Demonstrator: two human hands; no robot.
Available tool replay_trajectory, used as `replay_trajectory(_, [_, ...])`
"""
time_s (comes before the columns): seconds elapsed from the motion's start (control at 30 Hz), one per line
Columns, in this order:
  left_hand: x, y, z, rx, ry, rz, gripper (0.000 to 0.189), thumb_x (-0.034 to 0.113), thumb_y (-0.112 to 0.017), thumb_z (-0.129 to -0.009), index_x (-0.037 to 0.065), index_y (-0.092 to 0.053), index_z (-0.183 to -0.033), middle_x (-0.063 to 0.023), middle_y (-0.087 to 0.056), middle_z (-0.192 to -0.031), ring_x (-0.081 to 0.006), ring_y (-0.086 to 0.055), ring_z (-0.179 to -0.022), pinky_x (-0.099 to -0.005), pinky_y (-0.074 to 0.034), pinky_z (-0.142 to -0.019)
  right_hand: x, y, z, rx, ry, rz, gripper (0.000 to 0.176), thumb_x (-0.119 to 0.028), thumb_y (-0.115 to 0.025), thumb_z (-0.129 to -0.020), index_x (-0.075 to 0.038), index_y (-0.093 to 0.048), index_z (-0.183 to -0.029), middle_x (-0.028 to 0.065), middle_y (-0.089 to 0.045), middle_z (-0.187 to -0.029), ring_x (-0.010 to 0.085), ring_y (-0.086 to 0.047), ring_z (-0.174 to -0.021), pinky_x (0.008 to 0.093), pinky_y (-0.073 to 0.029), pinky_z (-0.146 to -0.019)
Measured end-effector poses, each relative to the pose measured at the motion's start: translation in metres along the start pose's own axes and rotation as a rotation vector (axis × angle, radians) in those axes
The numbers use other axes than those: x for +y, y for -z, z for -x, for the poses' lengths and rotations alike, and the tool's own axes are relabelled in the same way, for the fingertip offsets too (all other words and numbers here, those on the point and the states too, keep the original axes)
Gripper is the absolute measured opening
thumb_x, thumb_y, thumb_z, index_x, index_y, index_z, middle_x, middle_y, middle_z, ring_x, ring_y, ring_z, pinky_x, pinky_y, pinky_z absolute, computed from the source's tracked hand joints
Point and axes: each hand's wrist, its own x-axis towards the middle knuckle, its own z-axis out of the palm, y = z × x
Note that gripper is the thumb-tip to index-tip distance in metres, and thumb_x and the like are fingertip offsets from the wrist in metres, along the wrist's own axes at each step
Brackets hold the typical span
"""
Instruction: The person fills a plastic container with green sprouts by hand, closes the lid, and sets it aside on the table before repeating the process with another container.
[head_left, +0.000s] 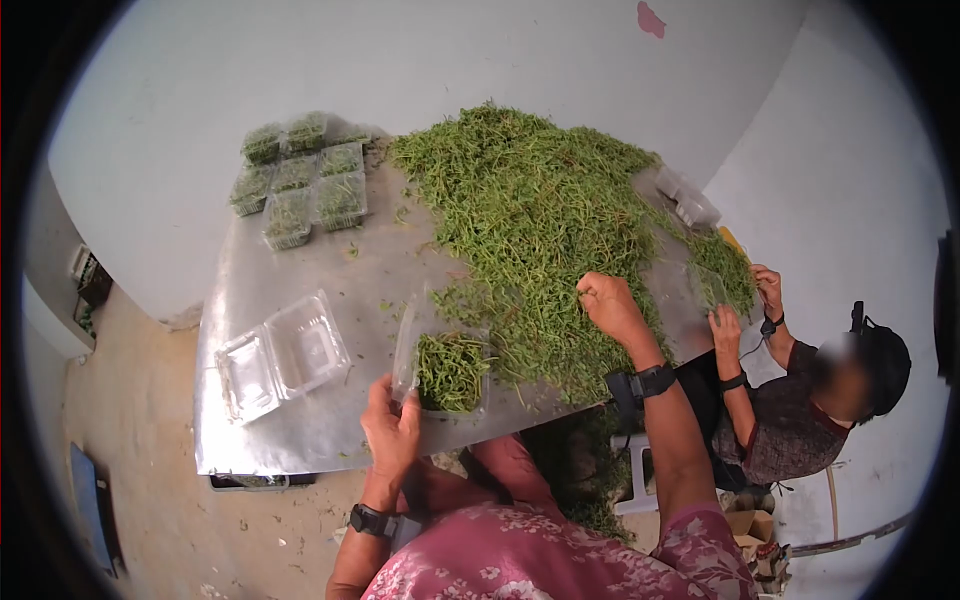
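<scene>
My left hand [392,428] grips the near left corner of a transparent plastic clamshell box [484,400], its lid standing up on the left side. Short green stems and leaves [450,372] fill the box. Over the near part of a large heap of the same cut greens [530,220], my right hand [612,306] is closed, thumb and fingers pinched together. Whatever lies between those fingertips is hidden or too small to tell. An unfilled clamshell box [305,340] rests open to the left of my left hand.
Several filled boxes [290,215] stand grouped at the far left of the metal table [390,270]. At the right, a co-worker [800,400] has both hands by a smaller heap of greens [728,265]. Stacked transparent boxes [688,198] sit behind it. A white stool [637,475] stands below.
</scene>
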Motion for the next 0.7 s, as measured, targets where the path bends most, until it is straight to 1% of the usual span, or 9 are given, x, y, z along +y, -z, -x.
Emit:
replay_trajectory(0.03, [-0.001, 0.0, 0.0, 0.005, -0.004, 0.006, 0.029, 0.01, -0.064, -0.087, -0.003, -0.058, -0.113, -0.007, -0.061, -0.071, -0.0104, -0.055, -0.063, -0.0273, -0.047, -0.059, 0.002, 0.005, -0.001, 0.03, -0.002, -0.01, 0.011, 0.0, -0.061, -0.086, 0.0, -0.061, -0.097, 0.016, -0.063, -0.079, 0.0269, -0.062, -0.07, 0.0437, -0.049, -0.063])
replay_trajectory(0.07, [0.0, 0.0, 0.0, -0.002, -0.003, 0.002, 0.027, 0.011, -0.064, -0.089, -0.003, -0.058, -0.112, -0.0049, -0.061, -0.073, -0.0092, -0.054, -0.065, -0.0263, -0.046, -0.06, 0.003, 0.009, -0.002, 0.06, -0.004, -0.019, 0.012, -0.001, -0.061, -0.086, 0.001, -0.062, -0.098, 0.0154, -0.064, -0.076, 0.0241, -0.062, -0.067, 0.0409, -0.05, -0.063])
replay_trajectory(0.13, [0.002, 0.001, 0.0, -0.014, -0.003, -0.005, 0.023, 0.012, -0.063, -0.092, -0.002, -0.057, -0.109, -0.0008, -0.06, -0.076, -0.0069, -0.052, -0.068, -0.0245, -0.045, -0.061, 0.006, 0.014, -0.002, 0.042, -0.024, 0.026, 0.011, 0.0, -0.061, -0.085, 0.002, -0.061, -0.096, 0.0149, -0.065, -0.078, 0.0248, -0.063, -0.068, 0.0404, -0.05, -0.063])
replay_trajectory(0.2, [0.001, 0.001, -0.001, -0.011, -0.002, -0.012, 0.023, 0.012, -0.063, -0.091, -0.002, -0.057, -0.109, -0.0011, -0.06, -0.075, -0.0072, -0.052, -0.068, -0.0247, -0.045, -0.061, 0.017, 0.014, -0.003, 0.022, 0.001, 0.105, 0.011, -0.001, -0.061, -0.086, 0.003, -0.061, -0.096, 0.0147, -0.066, -0.078, 0.0256, -0.064, -0.069, 0.0402, -0.05, -0.063])
replay_trajectory(0.3, [0.004, 0.001, 0.0, -0.004, -0.007, -0.017, 0.024, 0.012, -0.063, -0.091, -0.002, -0.057, -0.109, -0.0019, -0.061, -0.075, -0.0076, -0.053, -0.067, -0.0251, -0.046, -0.061, 0.026, 0.007, 0.0, -0.081, -0.056, 0.146, 0.014, -0.002, -0.065, -0.085, 0.002, -0.062, -0.097, 0.0168, -0.067, -0.085, 0.0289, -0.065, -0.074, 0.0432, -0.051, -0.066])
replay_trajectory(0.4, [0.005, 0.001, -0.001, -0.01, 0.0, -0.018, 0.024, 0.013, -0.063, -0.091, -0.002, -0.057, -0.109, -0.0028, -0.061, -0.074, -0.008, -0.054, -0.067, -0.0255, -0.046, -0.061, 0.037, -0.011, 0.005, -0.098, -0.122, 0.063, 0.013, -0.003, -0.067, -0.086, -0.002, -0.061, -0.098, 0.0186, -0.064, -0.097, 0.037, -0.063, -0.086, 0.0524, -0.049, -0.065])
replay_trajectory(0.5, [0.007, 0.002, 0.0, -0.011, 0.011, -0.021, 0.024, 0.013, -0.063, -0.091, -0.002, -0.057, -0.11, -0.0033, -0.061, -0.075, -0.0083, -0.054, -0.067, -0.0258, -0.046, -0.062, 0.045, -0.023, 0.01, -0.001, -0.104, 0.286, 0.017, -0.005, -0.068, -0.087, -0.004, -0.062, -0.104, 0.0208, -0.058, -0.115, 0.0429, -0.06, -0.101, 0.056, -0.053, -0.072])
replay_trajectory(0.6, [0.006, 0.002, 0.0, -0.004, -0.005, -0.022, 0.025, 0.013, -0.063, -0.091, -0.002, -0.057, -0.11, -0.0035, -0.061, -0.075, -0.0085, -0.054, -0.067, -0.0261, -0.046, -0.062, 0.045, -0.019, 0.007, -0.236, -0.185, 0.263, 0.02, -0.005, -0.067, -0.089, -0.006, -0.062, -0.108, 0.0226, -0.052, -0.124, 0.045, -0.056, -0.107, 0.0594, -0.056, -0.078])
replay_trajectory(0.7, [0.003, 0.002, -0.001, -0.006, -0.002, -0.043, 0.025, 0.013, -0.063, -0.091, -0.002, -0.057, -0.11, -0.0037, -0.061, -0.075, -0.0086, -0.053, -0.067, -0.0263, -0.046, -0.062, 0.059, -0.03, 0.009, -0.058, -0.145, 0.152, 0.019, -0.006, -0.072, -0.083, -0.001, -0.057, -0.094, 0.0157, -0.055, -0.085, 0.0343, -0.056, -0.075, 0.0547, -0.042, -0.065])
